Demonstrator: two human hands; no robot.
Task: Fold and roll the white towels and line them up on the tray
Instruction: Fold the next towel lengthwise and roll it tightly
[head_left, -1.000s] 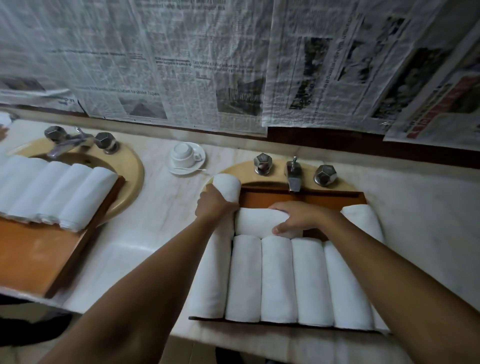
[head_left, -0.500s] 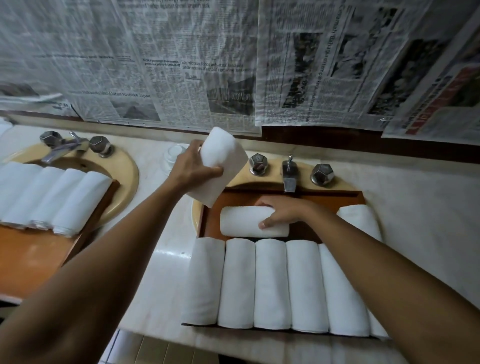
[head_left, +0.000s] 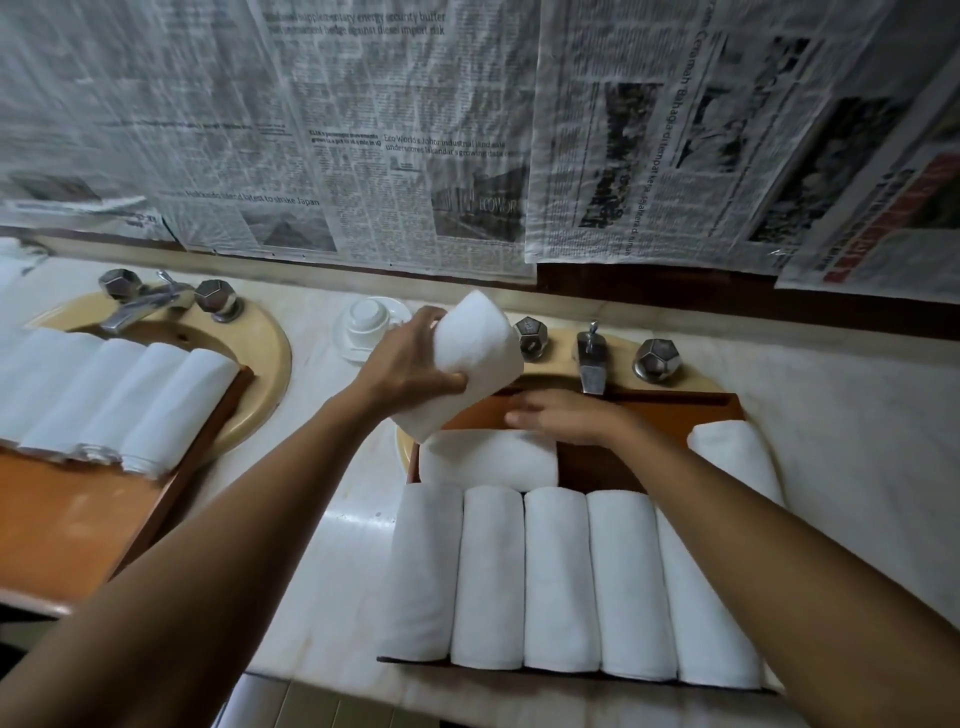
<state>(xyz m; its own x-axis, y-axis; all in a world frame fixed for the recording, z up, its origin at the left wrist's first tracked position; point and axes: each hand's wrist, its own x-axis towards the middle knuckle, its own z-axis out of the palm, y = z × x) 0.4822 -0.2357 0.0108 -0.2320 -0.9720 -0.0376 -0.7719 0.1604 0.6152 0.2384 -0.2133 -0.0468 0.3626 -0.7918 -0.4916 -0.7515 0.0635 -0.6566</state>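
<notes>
A wooden tray (head_left: 597, 470) lies over the right sink. Several rolled white towels (head_left: 558, 577) stand side by side along its near edge. Behind them one roll (head_left: 488, 460) lies crosswise at the tray's left. My left hand (head_left: 410, 364) holds another rolled towel (head_left: 467, 358) tilted in the air above the tray's far left corner. My right hand (head_left: 558, 418) rests flat, fingers apart, on the far edge of the crosswise roll. One more roll (head_left: 730, 457) shows past my right forearm at the tray's right side.
A second wooden tray (head_left: 67, 519) with several rolled towels (head_left: 119, 395) lies over the left sink. A white cup on a saucer (head_left: 366, 322) stands on the marble counter between the sinks. Taps (head_left: 589, 356) stand right behind the right tray. Newspaper covers the wall.
My left hand lifted a rolled towel off the tray's left side and holds it up. The crosswise roll under my right hand slid left. The view shifted slightly.
</notes>
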